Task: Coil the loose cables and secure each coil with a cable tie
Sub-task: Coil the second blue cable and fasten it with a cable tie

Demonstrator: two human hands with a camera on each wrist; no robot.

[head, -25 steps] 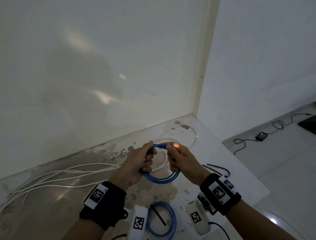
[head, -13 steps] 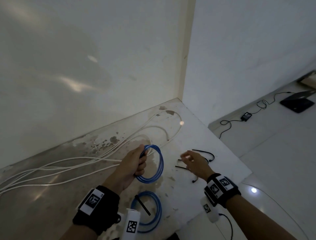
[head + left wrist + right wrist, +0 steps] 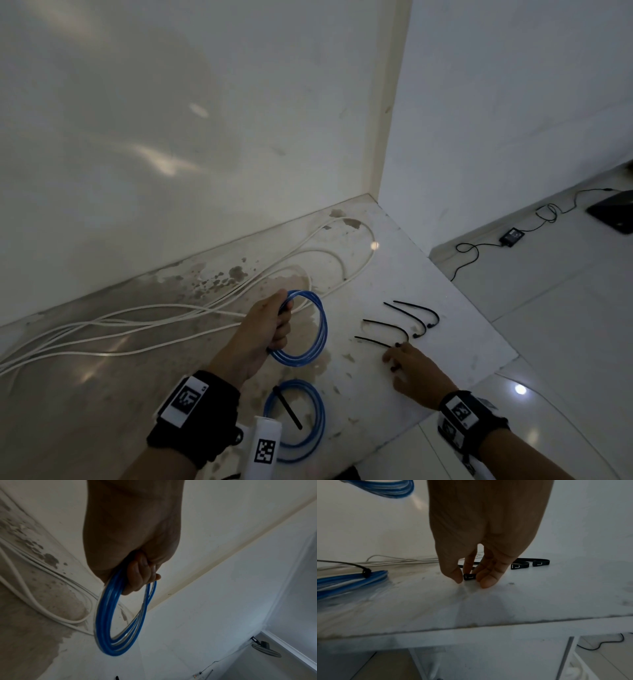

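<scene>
My left hand [image 3: 281,325] grips a coil of blue cable [image 3: 320,329] and holds it upright just above the table; in the left wrist view the fingers [image 3: 142,574] curl round the coil's strands [image 3: 106,615]. My right hand [image 3: 394,356] reaches down to the nearest black cable tie [image 3: 373,341]. In the right wrist view its thumb and fingers [image 3: 488,582] pinch the tie's head [image 3: 469,577] on the tabletop. A second blue coil [image 3: 317,428], bound with a black tie [image 3: 287,407], lies near the front edge. Loose white cable [image 3: 137,322] runs along the back.
More black cable ties [image 3: 416,313] lie just beyond my right hand. The white table [image 3: 479,342] ends close to the right, with its edge [image 3: 488,626] near my wrist. Walls stand close behind. On the floor lie a charger [image 3: 512,234] and a dark laptop [image 3: 613,209].
My right hand let go of the blue coil, moved right and down to the cable ties, and now pinches one. The left hand keeps the coil alone, lowered a little.
</scene>
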